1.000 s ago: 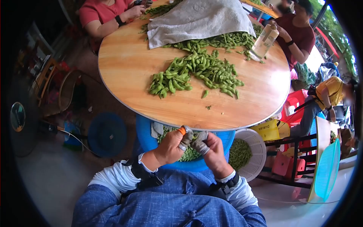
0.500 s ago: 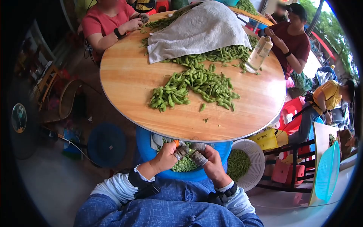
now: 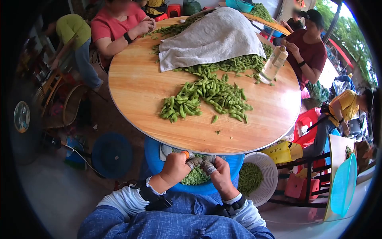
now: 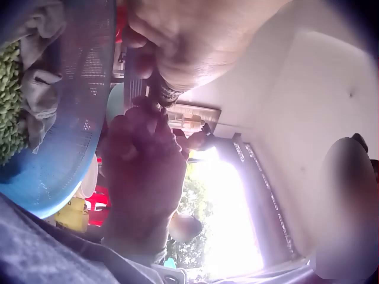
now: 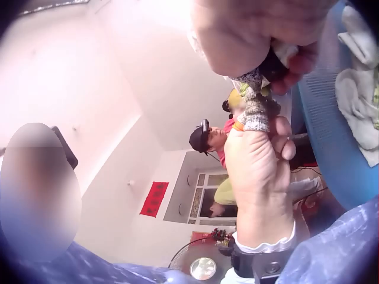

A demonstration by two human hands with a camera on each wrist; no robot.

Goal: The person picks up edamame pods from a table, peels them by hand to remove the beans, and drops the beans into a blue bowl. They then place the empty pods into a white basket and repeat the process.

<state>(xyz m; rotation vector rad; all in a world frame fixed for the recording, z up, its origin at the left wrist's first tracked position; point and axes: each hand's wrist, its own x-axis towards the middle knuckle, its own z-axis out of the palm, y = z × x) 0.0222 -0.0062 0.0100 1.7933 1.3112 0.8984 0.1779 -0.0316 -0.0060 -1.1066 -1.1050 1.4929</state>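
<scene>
My left hand (image 3: 175,170) and right hand (image 3: 222,177) meet fingertip to fingertip over a blue plastic basket (image 3: 234,162), just below the table's near edge. Grey wraps cover the thumb and finger ends, with an orange band on the left hand. Between the fingertips a bit of green edamame pod (image 5: 246,90) shows in the right wrist view, pinched from both sides; most of it is hidden. Shelled green beans (image 3: 195,176) fill the basket's bottom, and a crumpled cloth (image 5: 355,106) lies inside its wall.
Edamame pods (image 3: 223,97) are heaped on the round wooden table (image 3: 139,107), partly under a grey towel (image 3: 215,38). A clear bottle (image 3: 273,65) stands at right. Beside the blue basket is a white basket (image 3: 270,175) of pods. Other people sit around the table.
The head view has tilted up, so the table sits lower in it. Both hands stay together over the basket, fingers shifting slightly. A person in a green shirt has appeared at far left.
</scene>
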